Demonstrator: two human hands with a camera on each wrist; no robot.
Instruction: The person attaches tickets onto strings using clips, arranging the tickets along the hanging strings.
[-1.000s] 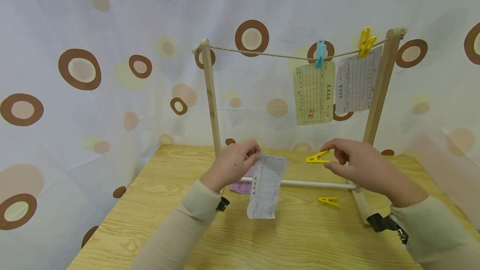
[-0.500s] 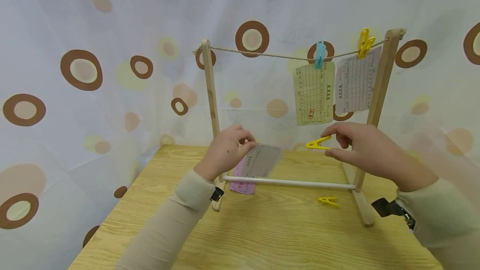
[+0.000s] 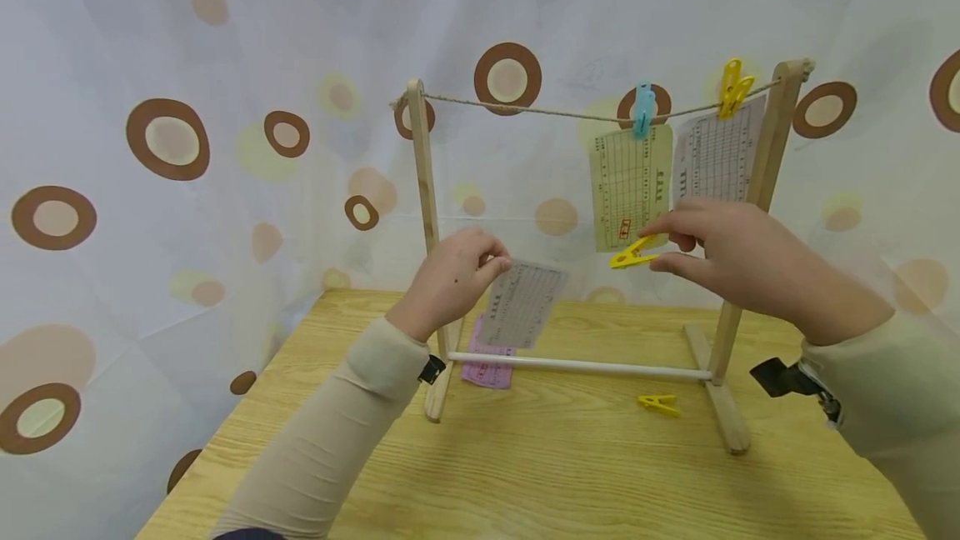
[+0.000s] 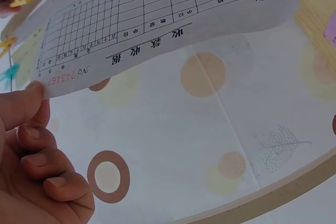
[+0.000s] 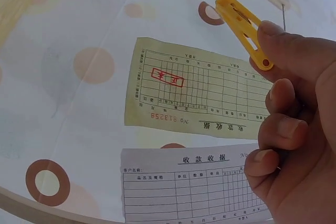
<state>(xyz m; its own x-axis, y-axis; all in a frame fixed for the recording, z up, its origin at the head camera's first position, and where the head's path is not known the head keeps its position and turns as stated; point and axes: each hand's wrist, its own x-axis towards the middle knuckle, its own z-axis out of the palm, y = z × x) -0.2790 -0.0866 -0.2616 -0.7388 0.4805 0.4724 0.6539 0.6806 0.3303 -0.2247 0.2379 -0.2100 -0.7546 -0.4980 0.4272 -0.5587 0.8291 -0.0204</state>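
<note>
My left hand [image 3: 459, 280] pinches a white printed receipt [image 3: 525, 303] by its upper left corner, and the sheet hangs tilted below the rope [image 3: 517, 108]. In the left wrist view the receipt [image 4: 152, 19] shows a ruled grid and a red number, with thumb and finger at one corner. A yellow clothespin [image 3: 632, 257] is pinched by its handles between thumb and fingers of my right hand [image 3: 738, 257], its tip pointing left. Behind that hand, a yellow-green receipt [image 3: 630, 182] hangs from a blue clothespin [image 3: 642, 111]. Another white receipt [image 3: 716, 152] hangs from yellow clothespins [image 3: 733, 92], partly hidden.
The rope spans two wooden posts [image 3: 424, 182] joined low down by a white rod [image 3: 585, 366]. A pink receipt [image 3: 487, 375] lies by the left post's foot. Another yellow clothespin [image 3: 658, 404] lies on the wooden table [image 3: 525, 473]. A patterned curtain [image 3: 225, 65] hangs behind.
Both hands have risen from near the table, the left with the white receipt and the right with the yellow clothespin. The hanging receipts have stayed in place.
</note>
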